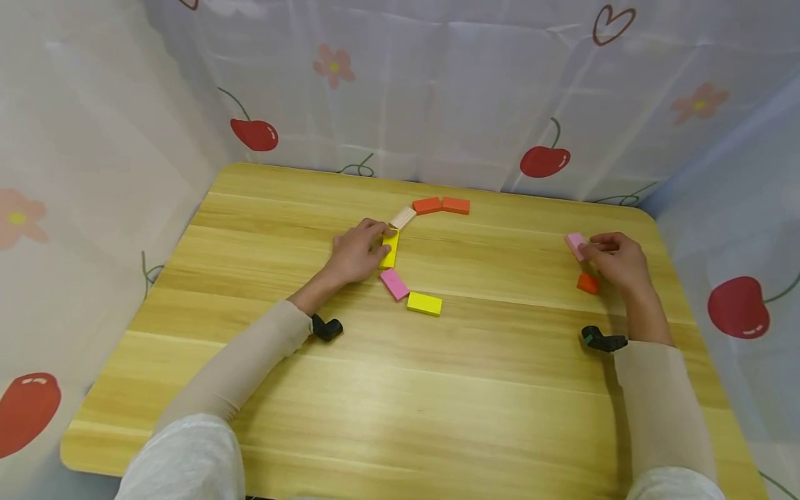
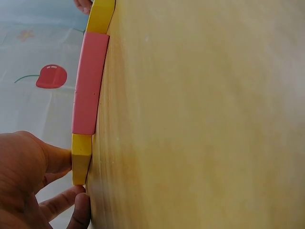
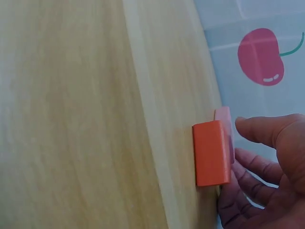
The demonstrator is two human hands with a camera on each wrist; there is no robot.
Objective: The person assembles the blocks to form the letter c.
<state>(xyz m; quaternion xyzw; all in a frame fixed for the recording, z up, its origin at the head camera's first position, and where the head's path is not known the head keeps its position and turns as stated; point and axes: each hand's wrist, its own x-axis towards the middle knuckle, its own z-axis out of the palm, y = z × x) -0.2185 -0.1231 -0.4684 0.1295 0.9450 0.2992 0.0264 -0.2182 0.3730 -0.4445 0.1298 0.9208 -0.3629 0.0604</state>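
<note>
My left hand (image 1: 357, 253) pinches a yellow block (image 1: 391, 250) at the table's middle, thumb and fingertips about its edges; the left wrist view also shows this yellow block (image 2: 82, 157) between them. Just in front of it lies a pink block (image 1: 394, 285), then another yellow block (image 1: 424, 303). Behind it a plain wood block (image 1: 403, 218) leads to an orange-red block (image 1: 428, 205) and a second one (image 1: 456, 205), all in a curved row. On the right, my right hand (image 1: 619, 260) is at a light pink block (image 1: 575, 245), fingers loosely bent, thumb slightly apart from it in the right wrist view.
An orange block (image 3: 209, 152) lies close in front of the light pink one, near the right hand. The wooden table (image 1: 500, 389) has rounded corners. A white curtain (image 1: 437, 90) printed with cherries and flowers hangs behind it and along both sides.
</note>
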